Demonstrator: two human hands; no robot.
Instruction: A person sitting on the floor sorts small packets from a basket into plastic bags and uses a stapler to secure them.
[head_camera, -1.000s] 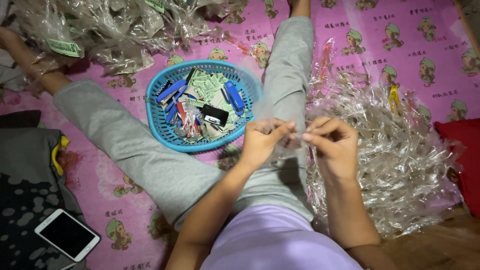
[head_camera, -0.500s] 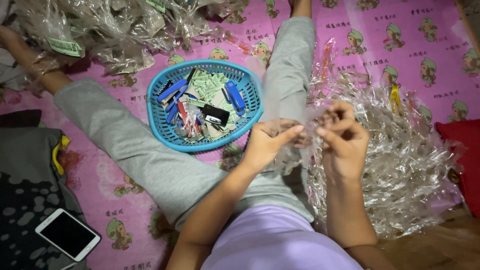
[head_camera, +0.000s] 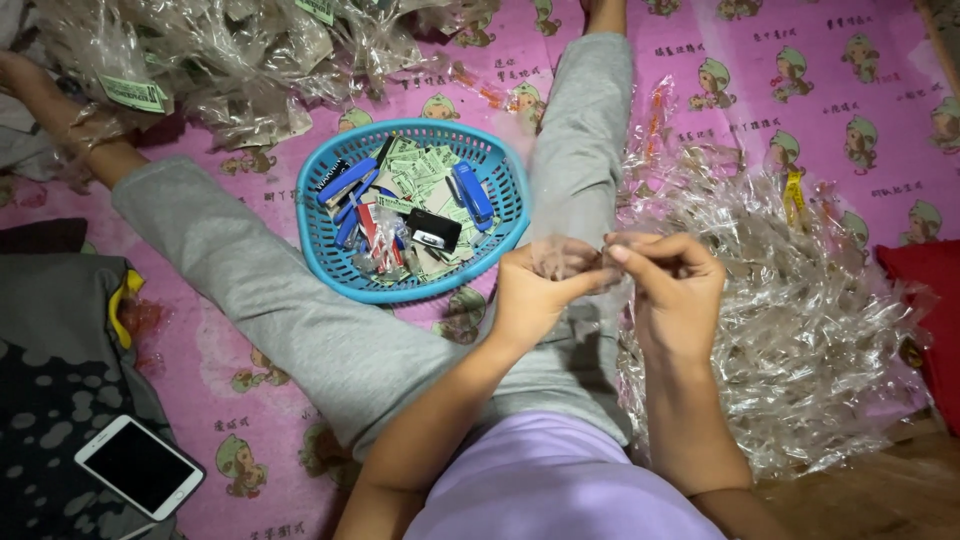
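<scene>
Person sits on a pink printed mat (head_camera: 830, 70), legs in grey trousers spread wide. Head view, looking down.

Left hand (head_camera: 535, 295): fingers curled, pinching a small clear bag (head_camera: 562, 255) at its near edge. Right hand (head_camera: 675, 285): fingers narrow, thumb and forefinger tip meeting the same bag from the other side. Bag is held between both hands, above the right thigh, just in front of the torso. Contents of bag cannot be told; film is see-through and crumpled.

Blue basket (head_camera: 320, 240) sits on mat between the legs, just left of the hands, not touching them. Holds blue staplers, green paper tags, a black item and red pieces, mixed.

Pile of clear bags (head_camera: 800, 320) lies to the person's right, touching the right leg and reaching under the right forearm. Second heap (head_camera: 230, 50) of clear bags w/ green tags lies across the top left, beyond the left shin.

White phone (head_camera: 140, 467), screen dark, lies bottom left on dark spotted cloth (head_camera: 50, 400), well apart from the hands. Red cloth (head_camera: 935, 310) at right edge, beside the pile.
</scene>
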